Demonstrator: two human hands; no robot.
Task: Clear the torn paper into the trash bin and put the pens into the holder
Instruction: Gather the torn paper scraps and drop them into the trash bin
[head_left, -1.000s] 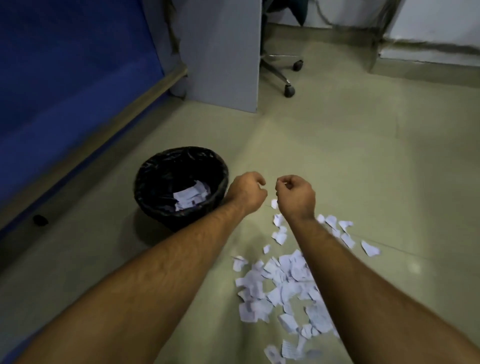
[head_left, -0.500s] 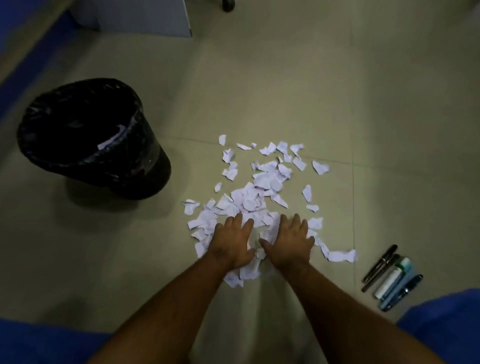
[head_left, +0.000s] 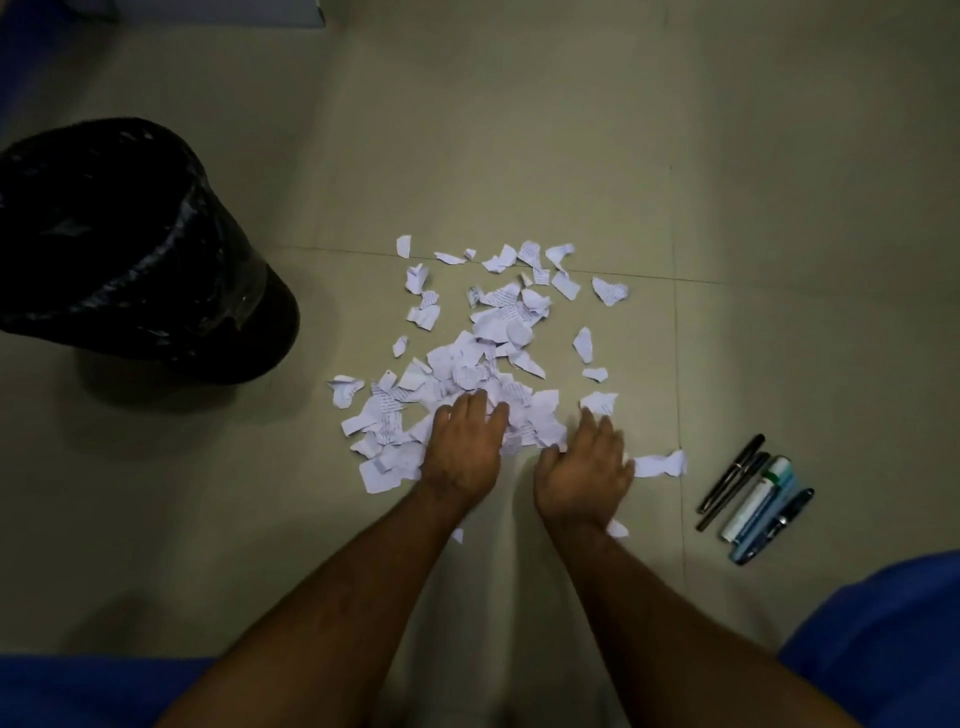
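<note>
Both hands were up by the trash bin (head_left: 130, 249) w/ fingers curled 1 s ago; half a sec ago they were flat on the near edge of the torn paper (head_left: 483, 364). Now the left hand (head_left: 464, 452) lies palm-down on the near-left part of the heap, fingers straight and together, gripping nothing. Right hand (head_left: 584, 470) has slid out to the right, flat on the floor (head_left: 571, 130) at the heap's near-right edge, fingers straight, holding nothing either. Reads as the start of another sweep: hands bracketing the scraps to rake them together, so prob. one more load to the bin, and plenty of paper left.

Edges/room: bin stands well apart to the far left, its opening tipped away from view, open floor between it and the heap. Stray scraps lie at the far side, a few by the wrists. Pens (head_left: 753, 499) lie bunched on the floor to the right, near one stray scrap, untouched. No holder in view. Blue cloth at both near corners.
</note>
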